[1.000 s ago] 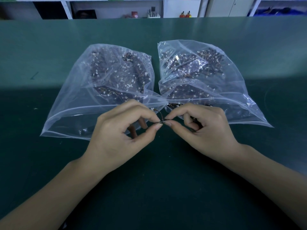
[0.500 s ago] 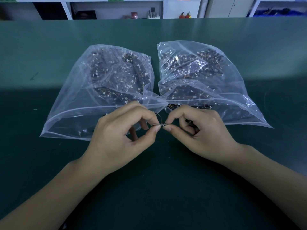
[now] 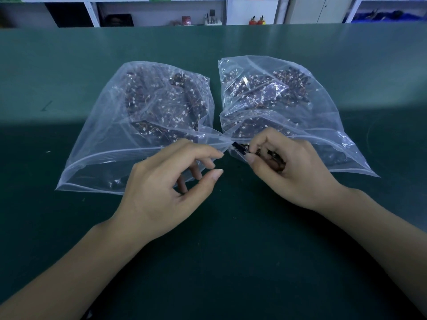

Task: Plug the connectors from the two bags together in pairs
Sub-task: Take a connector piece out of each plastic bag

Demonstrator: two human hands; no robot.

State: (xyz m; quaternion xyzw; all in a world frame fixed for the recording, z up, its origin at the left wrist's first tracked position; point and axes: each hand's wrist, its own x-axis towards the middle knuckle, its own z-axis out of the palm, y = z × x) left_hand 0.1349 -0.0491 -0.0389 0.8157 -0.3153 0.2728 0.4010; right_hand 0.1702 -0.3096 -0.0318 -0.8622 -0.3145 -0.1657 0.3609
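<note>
Two clear zip bags lie side by side on the green mat, each full of small dark wired connectors with white plugs. My right hand [image 3: 291,174] is at the mouth of the right bag [image 3: 323,116] and pinches a dark connector [image 3: 239,148] between thumb and forefinger. More dark connectors [image 3: 276,158] show under its curled fingers. My left hand [image 3: 166,190] hovers over the near edge of the left bag [image 3: 104,139]. Its thumb and fingers are loosely curled and apart, and nothing is visible between them.
The green mat [image 3: 231,262] stretches from the near edge to the far edge of the bench. Beyond it stand white shelves [image 3: 161,12] with small items. The bags' near corners meet between my hands.
Both hands were pinching connectors together at the centre. Now the left hand has let go and spread its fingers, and the right hand has carried the connector up and right to the right bag's mouth.
</note>
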